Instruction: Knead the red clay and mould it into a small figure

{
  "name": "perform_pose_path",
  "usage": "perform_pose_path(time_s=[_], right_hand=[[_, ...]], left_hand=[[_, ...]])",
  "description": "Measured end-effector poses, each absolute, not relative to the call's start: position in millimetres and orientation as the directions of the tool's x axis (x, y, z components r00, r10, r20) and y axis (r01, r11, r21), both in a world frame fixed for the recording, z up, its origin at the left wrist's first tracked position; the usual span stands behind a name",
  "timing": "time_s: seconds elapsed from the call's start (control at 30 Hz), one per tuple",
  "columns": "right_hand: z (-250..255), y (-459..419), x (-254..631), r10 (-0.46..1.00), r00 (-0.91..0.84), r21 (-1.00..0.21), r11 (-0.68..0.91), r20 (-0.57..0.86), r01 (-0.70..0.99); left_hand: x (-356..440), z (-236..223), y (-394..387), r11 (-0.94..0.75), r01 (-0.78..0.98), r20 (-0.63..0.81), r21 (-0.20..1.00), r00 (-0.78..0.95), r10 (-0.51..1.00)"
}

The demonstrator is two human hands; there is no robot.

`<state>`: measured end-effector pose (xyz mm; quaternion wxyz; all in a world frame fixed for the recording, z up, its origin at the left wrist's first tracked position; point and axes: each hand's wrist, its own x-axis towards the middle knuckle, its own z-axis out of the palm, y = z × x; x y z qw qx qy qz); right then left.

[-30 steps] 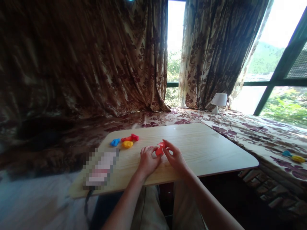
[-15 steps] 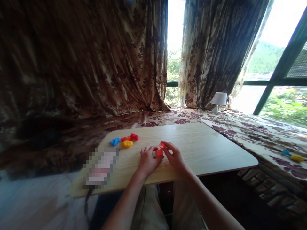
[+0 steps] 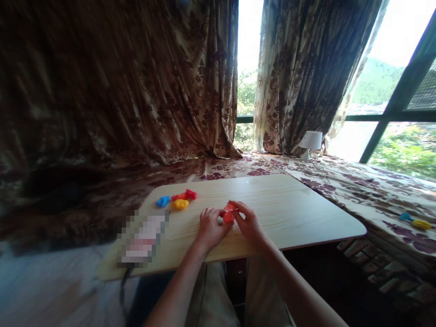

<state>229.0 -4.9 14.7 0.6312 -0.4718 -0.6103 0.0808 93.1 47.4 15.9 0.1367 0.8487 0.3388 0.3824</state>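
Both my hands meet over the middle of a light wooden table [image 3: 293,213]. My left hand [image 3: 209,229] and my right hand [image 3: 250,222] pinch a small red-orange piece [image 3: 228,214] between their fingertips, just above the tabletop. The fingers of both hands are curled closed around it. What the piece is made of I cannot tell. Farther back on the left lie a blue piece [image 3: 163,201], a yellow piece [image 3: 180,204] and a red piece [image 3: 185,195], close together and apart from my hands.
A blurred-out flat object [image 3: 145,238] lies at the table's near left. Flowered cloth [image 3: 357,186] covers the ledge behind, with a small white lamp [image 3: 310,143] and patterned curtains [image 3: 170,81]. A blue and a yellow piece [image 3: 417,222] lie on the cloth at far right.
My fingers have shifted slightly on the red-orange piece, pressing it smaller and closer between both hands. The other pieces have not moved.
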Motion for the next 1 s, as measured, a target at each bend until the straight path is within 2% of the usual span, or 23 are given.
perform_pose_path(time_s=[0.27, 0.57, 0.77, 1.0], right_hand=[[9.7, -3.3, 229.1, 0.689, 0.213, -0.685, 0.537, 0.693, 0.493], [11.3, -3.3, 228.8, 0.697, 0.216, -0.693, 0.529, 0.684, 0.489], [4.8, 0.3, 230.8, 0.712, 0.277, -0.729, 0.465, 0.645, 0.503], [3.8, 2.8, 235.4, 0.721, 0.282, -0.691, 0.364, 0.634, 0.624]], left_hand=[[93.8, 13.9, 46.7, -0.685, 0.55, 0.531, 0.478, 0.44, 0.724], [94.5, 16.5, 44.5, -0.751, 0.528, 0.56, 0.397, 0.509, 0.654], [93.0, 14.7, 48.5, -0.72, 0.549, 0.553, 0.425, 0.472, 0.686], [93.5, 11.1, 50.7, -0.73, 0.547, 0.573, 0.409, 0.469, 0.672]])
